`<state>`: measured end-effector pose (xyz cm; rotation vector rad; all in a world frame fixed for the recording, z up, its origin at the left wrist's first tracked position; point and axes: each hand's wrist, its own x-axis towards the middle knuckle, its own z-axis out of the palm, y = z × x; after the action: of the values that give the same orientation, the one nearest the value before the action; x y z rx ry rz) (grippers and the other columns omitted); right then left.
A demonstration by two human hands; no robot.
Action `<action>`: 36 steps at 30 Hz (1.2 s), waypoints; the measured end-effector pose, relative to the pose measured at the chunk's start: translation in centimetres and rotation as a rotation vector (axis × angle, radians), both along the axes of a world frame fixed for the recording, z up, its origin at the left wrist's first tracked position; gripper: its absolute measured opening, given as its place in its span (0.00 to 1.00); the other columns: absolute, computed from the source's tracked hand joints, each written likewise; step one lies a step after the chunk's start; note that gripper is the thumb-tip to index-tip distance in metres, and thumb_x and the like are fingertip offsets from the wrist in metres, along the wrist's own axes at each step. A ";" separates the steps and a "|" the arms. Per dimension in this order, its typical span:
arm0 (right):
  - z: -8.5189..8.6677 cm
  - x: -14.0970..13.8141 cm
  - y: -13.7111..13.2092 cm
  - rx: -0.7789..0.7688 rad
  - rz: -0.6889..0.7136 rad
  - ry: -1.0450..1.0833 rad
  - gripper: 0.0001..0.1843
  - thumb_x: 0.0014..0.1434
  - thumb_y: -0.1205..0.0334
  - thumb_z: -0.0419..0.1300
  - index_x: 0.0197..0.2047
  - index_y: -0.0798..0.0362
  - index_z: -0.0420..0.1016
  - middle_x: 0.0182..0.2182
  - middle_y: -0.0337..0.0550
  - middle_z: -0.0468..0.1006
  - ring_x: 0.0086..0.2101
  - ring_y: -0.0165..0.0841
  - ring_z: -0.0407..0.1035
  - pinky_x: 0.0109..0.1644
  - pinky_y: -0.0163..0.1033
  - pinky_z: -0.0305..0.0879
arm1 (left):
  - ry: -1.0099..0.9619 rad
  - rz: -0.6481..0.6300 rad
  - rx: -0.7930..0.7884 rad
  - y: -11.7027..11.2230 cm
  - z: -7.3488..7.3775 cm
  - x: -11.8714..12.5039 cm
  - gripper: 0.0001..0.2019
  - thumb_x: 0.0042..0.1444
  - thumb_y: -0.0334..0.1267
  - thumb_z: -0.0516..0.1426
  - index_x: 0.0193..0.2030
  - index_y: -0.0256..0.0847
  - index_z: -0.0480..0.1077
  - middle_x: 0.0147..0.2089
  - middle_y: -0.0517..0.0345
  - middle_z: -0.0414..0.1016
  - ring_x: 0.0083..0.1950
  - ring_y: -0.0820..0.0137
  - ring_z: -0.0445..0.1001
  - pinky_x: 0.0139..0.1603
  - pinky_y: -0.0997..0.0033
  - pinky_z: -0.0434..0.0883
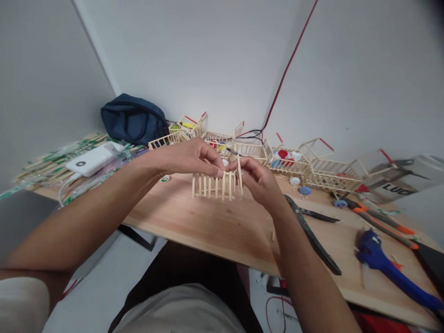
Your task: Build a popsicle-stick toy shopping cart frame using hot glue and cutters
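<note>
Both hands work on a small basket of wooden sticks (209, 187), held just over the table in front of me. Its slatted side faces me, and one longer stick (239, 175) leans up at its right end. My left hand (199, 156) reaches over the top, thumb and fingertips closed on the upper rim. At the right end my right hand (258, 178) pinches the basket near the leaning stick; some of its fingertips are hidden behind the sticks. Finished-looking stick baskets (335, 180) with red-tipped handles stand behind in a row along the wall.
On the wooden table (208, 226), black-handled pliers (314, 238), orange-handled pliers (381, 222) and a blue glue gun (385, 266) lie right. A clear container (395, 187) stands behind them. Bottle caps (305, 190), a white power bank (95, 159) and a blue bag (133, 120) are also there.
</note>
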<state>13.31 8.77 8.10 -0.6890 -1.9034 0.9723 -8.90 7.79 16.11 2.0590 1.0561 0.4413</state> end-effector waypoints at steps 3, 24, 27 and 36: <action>-0.2 -0.3 -0.3 0.009 -0.066 0.034 0.06 0.62 0.65 0.54 0.39 0.50 0.72 0.28 0.36 0.70 0.27 0.28 0.62 0.35 0.36 0.63 | -0.014 0.020 0.007 0.1 0.0 0.2 0.12 0.50 0.43 0.62 0.35 0.36 0.79 0.26 0.60 0.73 0.28 0.76 0.66 0.30 0.76 0.59; -1.1 -0.1 -0.5 -0.031 -0.008 0.101 0.05 0.59 0.63 0.57 0.39 0.51 0.73 0.32 0.39 0.76 0.32 0.29 0.70 0.37 0.36 0.69 | -0.078 0.000 -0.034 0.6 -0.8 0.3 0.10 0.51 0.41 0.61 0.35 0.37 0.80 0.29 0.57 0.78 0.31 0.73 0.71 0.32 0.76 0.63; -1.2 -0.1 -0.6 -0.031 0.010 0.109 0.05 0.59 0.64 0.57 0.39 0.51 0.73 0.31 0.38 0.74 0.31 0.28 0.70 0.36 0.35 0.69 | -0.080 -0.011 -0.049 0.7 -1.0 0.2 0.10 0.52 0.41 0.61 0.35 0.37 0.80 0.29 0.57 0.78 0.31 0.73 0.71 0.32 0.76 0.64; -1.2 -0.3 -0.7 -0.039 0.014 0.109 0.05 0.60 0.63 0.57 0.40 0.51 0.73 0.32 0.39 0.75 0.31 0.28 0.71 0.36 0.36 0.69 | -0.082 -0.015 -0.073 0.9 -1.3 0.0 0.11 0.53 0.43 0.61 0.36 0.37 0.80 0.29 0.57 0.78 0.31 0.72 0.73 0.32 0.76 0.64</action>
<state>13.05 8.10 6.94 -0.6337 -1.8003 1.0371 -8.87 8.73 14.81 1.9663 0.9932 0.4683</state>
